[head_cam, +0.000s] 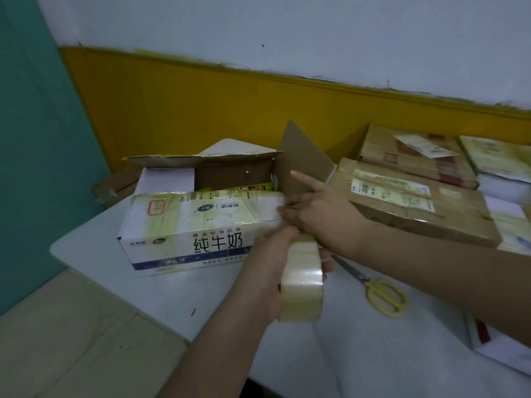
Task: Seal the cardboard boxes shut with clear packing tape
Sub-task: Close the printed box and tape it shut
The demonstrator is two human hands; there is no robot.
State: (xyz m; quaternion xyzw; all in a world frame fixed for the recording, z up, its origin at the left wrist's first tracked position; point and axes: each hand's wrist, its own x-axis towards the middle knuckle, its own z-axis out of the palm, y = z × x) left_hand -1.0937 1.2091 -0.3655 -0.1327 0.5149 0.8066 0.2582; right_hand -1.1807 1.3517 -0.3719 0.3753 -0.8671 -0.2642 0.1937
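Two hands work at the right end of a white milk carton box (198, 225) that sits on a white table (94, 254). On the box's front face large dark characters read 纯牛奶, with a smaller line above them, 精选牧场奶源, and a small logo to the left whose writing is too small to make out. A red rectangular stamp sits near the left of the top flap; its text is unreadable. That near flap is folded down, while the far brown flap (201, 159) and the right-end flap (304, 159) stand up, so the box is still open; something yellow-green shows inside.

The left hand (273, 262) grips a roll of clear packing tape (301, 280), fingers wrapped around it, just at the box's near right corner. The right hand (319, 214) is above the roll at the box's right edge, fingers curled and pinching at the flap's edge, probably the tape's end, with the index finger pointing out toward the upright flap.

Right of the tape, yellow-handled scissors (376, 288) lie on the table. Behind them are flat brown parcels (413, 208) with yellowed tape and shipping labels bearing barcodes; their print is too blurred to read. Further right lie pale parcels (500, 153).
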